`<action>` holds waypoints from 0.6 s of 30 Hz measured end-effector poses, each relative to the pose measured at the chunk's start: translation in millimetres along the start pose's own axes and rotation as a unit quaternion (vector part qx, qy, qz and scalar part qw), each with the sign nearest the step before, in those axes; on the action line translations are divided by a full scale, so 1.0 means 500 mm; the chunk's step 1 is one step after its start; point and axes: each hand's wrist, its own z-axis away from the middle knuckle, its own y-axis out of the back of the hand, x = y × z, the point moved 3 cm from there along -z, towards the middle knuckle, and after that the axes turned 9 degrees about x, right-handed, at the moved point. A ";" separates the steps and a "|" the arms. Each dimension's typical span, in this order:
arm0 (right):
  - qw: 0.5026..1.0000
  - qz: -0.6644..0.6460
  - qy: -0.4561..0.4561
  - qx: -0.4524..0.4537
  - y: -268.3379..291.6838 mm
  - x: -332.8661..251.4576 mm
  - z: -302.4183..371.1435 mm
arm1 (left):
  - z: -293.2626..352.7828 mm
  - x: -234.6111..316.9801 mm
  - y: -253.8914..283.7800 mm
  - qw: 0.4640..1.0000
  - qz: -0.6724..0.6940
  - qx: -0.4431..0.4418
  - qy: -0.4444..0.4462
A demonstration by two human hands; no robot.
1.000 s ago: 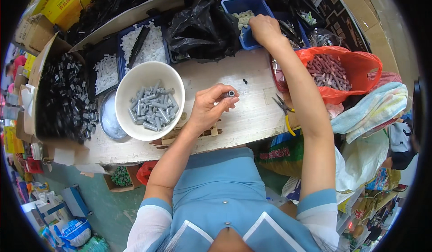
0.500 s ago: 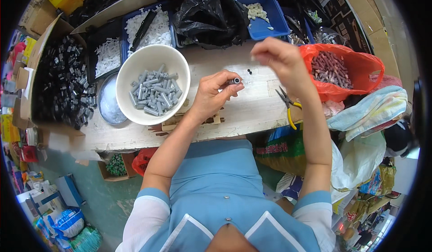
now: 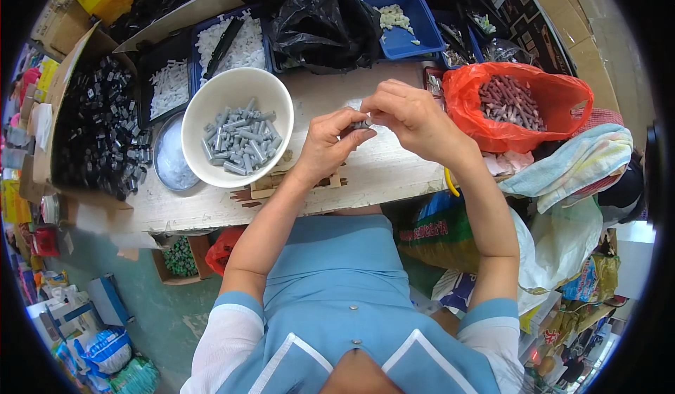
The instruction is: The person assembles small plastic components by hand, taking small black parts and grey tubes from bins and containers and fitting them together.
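Over the bench, my left hand [image 3: 325, 143] is closed around a small grey tube [image 3: 361, 124], gripped between thumb and forefinger with its end pointing right. My right hand [image 3: 413, 116] meets it there, fingertips pinched at the tube's end; whatever tiny piece they hold is hidden. Left of my hands stands a white bowl [image 3: 285, 105] with many grey tubes [image 3: 239, 141] inside. A wooden block [image 3: 265, 191] lies by the bench's front edge, near my left forearm.
A blue tray [image 3: 429, 46] with pale small pieces stands behind my right hand. The red bag [image 3: 464, 123] of brownish sticks is at the right. Yellow-handled pliers [image 3: 451, 183] are mostly covered by my right forearm. A box of black parts [image 3: 98, 126] stands far left.
My right hand has come down and left from beside the blue tray to the tube in my left hand. It now covers most of the pliers.
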 end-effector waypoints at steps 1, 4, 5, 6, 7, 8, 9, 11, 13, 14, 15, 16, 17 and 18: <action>1.000 0.000 0.000 0.000 -0.001 -0.002 -0.001 | 0.000 0.001 0.000 1.000 -0.007 0.000 0.000; 1.000 0.004 -0.020 0.006 -0.003 -0.007 -0.004 | -0.001 0.003 0.000 0.999 -0.032 -0.001 -0.015; 0.999 0.005 -0.047 -0.001 -0.005 -0.007 -0.005 | -0.001 0.004 0.001 0.999 -0.031 -0.001 -0.014; 0.997 0.007 -0.074 -0.009 -0.007 -0.005 -0.005 | -0.002 0.007 0.001 0.999 -0.044 -0.003 -0.022; 0.997 0.007 -0.075 -0.010 -0.008 -0.004 -0.005 | -0.002 0.008 0.002 0.998 -0.057 -0.006 -0.030; 0.997 0.006 -0.081 -0.014 -0.010 -0.001 -0.005 | -0.002 0.006 0.001 0.998 -0.057 -0.005 -0.030; 0.996 0.006 -0.087 -0.018 -0.012 0.001 -0.005 | -0.002 0.003 0.000 0.998 -0.047 0.000 -0.034; 0.996 0.005 -0.087 -0.023 -0.019 0.007 -0.004 | 0.002 -0.002 0.000 0.999 -0.037 0.004 -0.038; 0.996 0.005 -0.086 -0.028 -0.024 0.006 -0.005 | 0.004 -0.009 0.003 0.998 -0.046 -0.007 -0.030; 0.996 -0.001 -0.081 -0.029 -0.026 0.003 -0.006 | 0.003 -0.006 0.002 0.998 -0.045 -0.007 -0.030; 0.997 -0.007 -0.075 -0.030 -0.027 0.001 -0.007 | 0.002 -0.003 0.001 1.000 -0.020 -0.014 -0.009; 0.997 -0.006 -0.075 -0.030 -0.029 0.000 -0.005 | 0.003 -0.002 0.000 1.000 0.004 -0.019 0.012; 0.997 -0.001 -0.066 -0.029 -0.031 -0.002 -0.002 | 0.004 -0.002 0.001 1.000 0.004 -0.020 0.012; 0.998 0.005 -0.057 -0.028 -0.031 -0.003 -0.001 | 0.005 -0.005 0.003 0.999 0.019 -0.024 0.027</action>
